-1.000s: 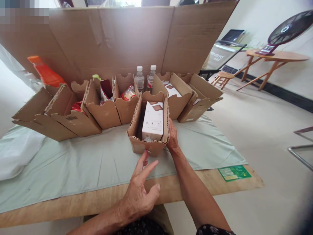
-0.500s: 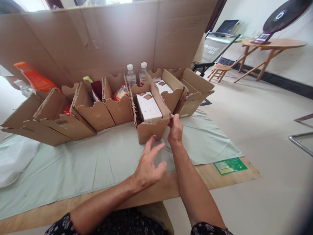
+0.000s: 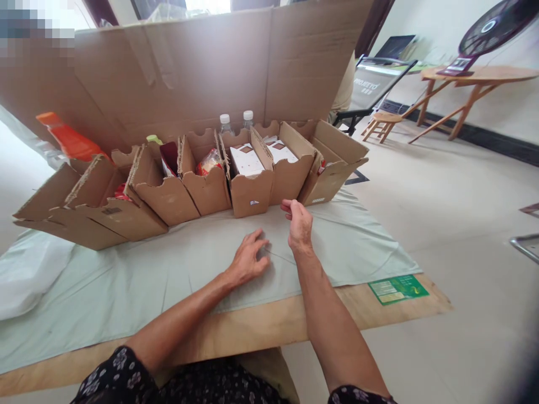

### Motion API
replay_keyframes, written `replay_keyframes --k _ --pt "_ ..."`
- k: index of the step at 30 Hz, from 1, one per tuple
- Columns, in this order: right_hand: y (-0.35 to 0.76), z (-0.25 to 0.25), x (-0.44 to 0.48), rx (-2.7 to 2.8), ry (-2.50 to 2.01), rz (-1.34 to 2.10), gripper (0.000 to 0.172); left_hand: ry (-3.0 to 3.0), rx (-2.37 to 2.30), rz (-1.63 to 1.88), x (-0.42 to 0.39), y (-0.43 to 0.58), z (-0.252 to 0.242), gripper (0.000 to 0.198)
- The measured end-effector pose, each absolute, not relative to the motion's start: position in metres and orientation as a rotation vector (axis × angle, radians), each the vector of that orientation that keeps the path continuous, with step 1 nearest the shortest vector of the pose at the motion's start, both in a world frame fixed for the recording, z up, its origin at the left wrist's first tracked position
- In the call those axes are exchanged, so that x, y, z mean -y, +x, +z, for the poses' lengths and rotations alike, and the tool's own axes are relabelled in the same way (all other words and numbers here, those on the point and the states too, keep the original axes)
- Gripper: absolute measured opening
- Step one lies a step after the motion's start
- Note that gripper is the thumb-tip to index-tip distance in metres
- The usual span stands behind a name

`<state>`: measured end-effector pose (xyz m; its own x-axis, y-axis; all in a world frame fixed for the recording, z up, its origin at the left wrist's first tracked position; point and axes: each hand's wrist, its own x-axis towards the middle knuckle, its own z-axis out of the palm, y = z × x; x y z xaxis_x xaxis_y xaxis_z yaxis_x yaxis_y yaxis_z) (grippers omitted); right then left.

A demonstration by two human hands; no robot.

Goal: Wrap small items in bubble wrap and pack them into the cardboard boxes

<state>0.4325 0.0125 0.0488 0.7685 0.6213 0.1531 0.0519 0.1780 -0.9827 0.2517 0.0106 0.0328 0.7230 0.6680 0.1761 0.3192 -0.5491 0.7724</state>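
My left hand (image 3: 248, 259) is open over the pale green cloth (image 3: 189, 269), fingers apart and holding nothing. To its right, my right hand (image 3: 300, 224) has its fingers curled together just in front of the boxes, with no object visible in them. Ahead of both hands stands a narrow cardboard box (image 3: 251, 196) with a white carton (image 3: 247, 161) inside. A second cardboard box (image 3: 290, 177), also holding a white carton (image 3: 281, 151), sits directly to its right.
More open-top cardboard boxes (image 3: 168, 199) line up leftward, and another (image 3: 334, 174) ends the row at right. A tall cardboard panel (image 3: 210, 73) rises behind them, with two clear bottles (image 3: 226, 124) and an orange bottle (image 3: 73, 140) nearby. White plastic (image 3: 31, 278) lies at left.
The front box with the white carton has moved back into line with the row. My right hand has let go of its side; my left hand has come away from its front.
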Motion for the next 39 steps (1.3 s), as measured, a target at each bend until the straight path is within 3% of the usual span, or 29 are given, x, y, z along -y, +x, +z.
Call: replay_keyframes --k 9,11,19,25,32,39 --pt "0.402 0.055 -0.008 0.988 -1.323 0.539 0.026 2.201 -0.538 0.564 0.023 0.179 0.016 0.046" --pt "0.389 0.056 -0.008 1.092 -1.303 0.568 0.028 2.158 -0.478 0.582 0.021 0.167 0.017 0.042" --pt "0.375 0.057 -0.025 1.319 -1.284 0.586 0.064 1.960 -0.470 0.682 0.013 0.158 0.024 0.037" --pt "0.401 0.051 -0.020 1.064 -1.439 0.496 0.044 1.996 -0.434 0.671 0.013 0.158 0.022 0.040" --pt "0.413 0.045 -0.035 1.150 -1.501 0.582 0.029 2.001 -0.398 0.686 0.012 0.159 0.015 0.040" --pt "0.412 0.055 -0.052 1.156 -1.463 0.618 0.037 2.035 -0.367 0.710 0.013 0.160 0.015 0.038"
